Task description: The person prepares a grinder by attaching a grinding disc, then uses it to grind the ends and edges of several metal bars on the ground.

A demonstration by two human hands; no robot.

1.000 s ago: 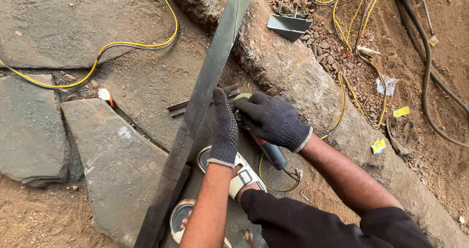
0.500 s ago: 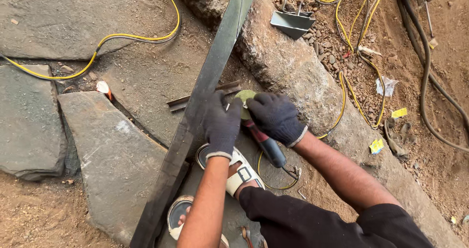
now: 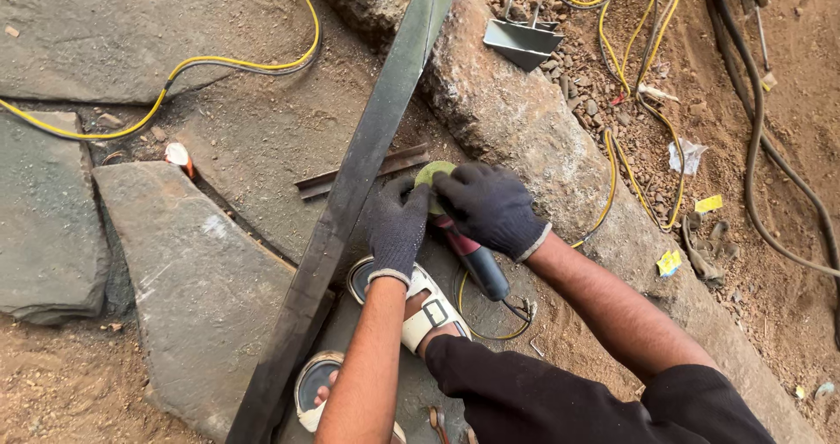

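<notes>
we see both hands in dark knit gloves, meeting near the centre of the view. the right hand [image 3: 490,208] is wrapped over the head of an angle grinder [image 3: 464,247], fingers curled down around it, and the tool's red and dark body runs out toward 5 o'clock from under the palm. its greenish grinding disc [image 3: 430,181] peeks out at 11 o'clock of that hand. the left hand [image 3: 398,230] lies just beside it at 9 o'clock, fingers pressed together and pointing toward 12 o'clock, fingertips touching the disc's edge; whether it pinches anything we cannot tell.

a long dark steel bar [image 3: 350,199] crosses the view from 7 o'clock up to 12 o'clock, its right edge touching the left hand. a short angle-iron piece [image 3: 402,160] lies under the bar. at 6 o'clock of the left hand, a foot in a white sandal [image 3: 424,308] rests on the stone slab [image 3: 192,278]. a yellow cable [image 3: 201,63] curves at 10 o'clock.
</notes>
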